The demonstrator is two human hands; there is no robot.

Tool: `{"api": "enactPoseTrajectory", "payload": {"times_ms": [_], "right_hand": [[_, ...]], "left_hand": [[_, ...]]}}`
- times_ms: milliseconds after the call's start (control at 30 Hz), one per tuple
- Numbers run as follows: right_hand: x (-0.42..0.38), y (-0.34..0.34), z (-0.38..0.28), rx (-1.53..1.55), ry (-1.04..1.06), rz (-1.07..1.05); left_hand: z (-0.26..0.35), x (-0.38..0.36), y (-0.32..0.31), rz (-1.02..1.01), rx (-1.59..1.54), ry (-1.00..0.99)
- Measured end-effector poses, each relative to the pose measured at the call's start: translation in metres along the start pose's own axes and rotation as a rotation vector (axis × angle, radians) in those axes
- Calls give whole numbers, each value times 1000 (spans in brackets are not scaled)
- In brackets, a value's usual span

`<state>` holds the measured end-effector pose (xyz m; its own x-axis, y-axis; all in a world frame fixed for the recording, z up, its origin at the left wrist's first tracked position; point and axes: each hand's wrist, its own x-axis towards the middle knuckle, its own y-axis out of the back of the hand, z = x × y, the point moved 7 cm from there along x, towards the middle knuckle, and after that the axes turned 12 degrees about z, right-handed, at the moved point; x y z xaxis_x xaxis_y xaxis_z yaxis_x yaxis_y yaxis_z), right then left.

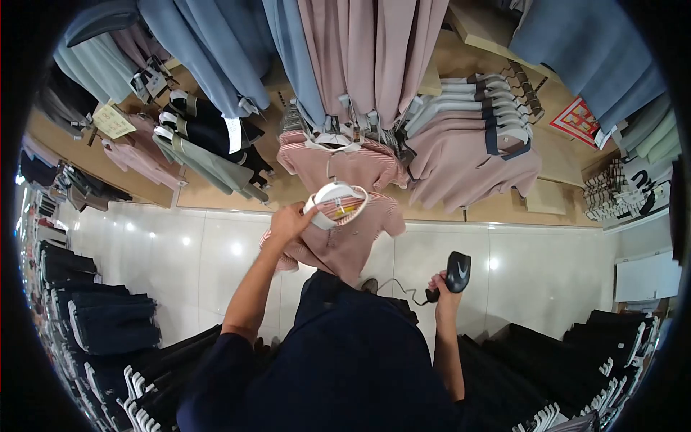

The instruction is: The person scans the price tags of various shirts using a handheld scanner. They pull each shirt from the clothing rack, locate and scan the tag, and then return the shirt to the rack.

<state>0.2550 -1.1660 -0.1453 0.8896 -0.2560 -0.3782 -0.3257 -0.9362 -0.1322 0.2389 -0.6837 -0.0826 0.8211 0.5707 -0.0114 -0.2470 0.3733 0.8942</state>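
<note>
My left hand (pixel 290 219) grips a pink polo shirt (pixel 335 245) at its collar, where a white hanger (pixel 332 193) sits inside the neck. The hanger's metal hook points up toward the rack. A yellow mark shows inside the collar. Off to the right, my right hand (pixel 445 290) is closed around the handle of a black barcode scanner (pixel 458 272). A dark coiled cord (pixel 403 289) runs from the scanner toward my body. Another pink striped-collar shirt (pixel 345 169) hangs on the rack just beyond the held one.
Pink shirts with dark collars (pixel 479 158) hang at the right of the wooden wall display. Dark and green jackets (pixel 209 155) hang left. Long blue garments (pixel 209 50) hang above. Racks of dark trousers (pixel 111 317) stand behind me on both sides. The tiled floor (pixel 533 259) is shiny.
</note>
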Motion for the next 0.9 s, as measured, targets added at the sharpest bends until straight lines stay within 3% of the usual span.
{"api": "enactPoseTrajectory", "payload": {"times_ms": [267, 567, 800, 900], "right_hand": [[-29, -12, 28, 6, 38, 178], [-57, -89, 62, -45, 36, 181], [-84, -141, 61, -134, 35, 200], [-93, -151, 63, -173, 55, 231]], "left_hand": [[-74, 88, -4, 8, -50, 108], [-52, 173, -18, 17, -28, -318], [-44, 178, -69, -257, 4, -427], [-53, 181, -55, -83, -80, -428]]}}
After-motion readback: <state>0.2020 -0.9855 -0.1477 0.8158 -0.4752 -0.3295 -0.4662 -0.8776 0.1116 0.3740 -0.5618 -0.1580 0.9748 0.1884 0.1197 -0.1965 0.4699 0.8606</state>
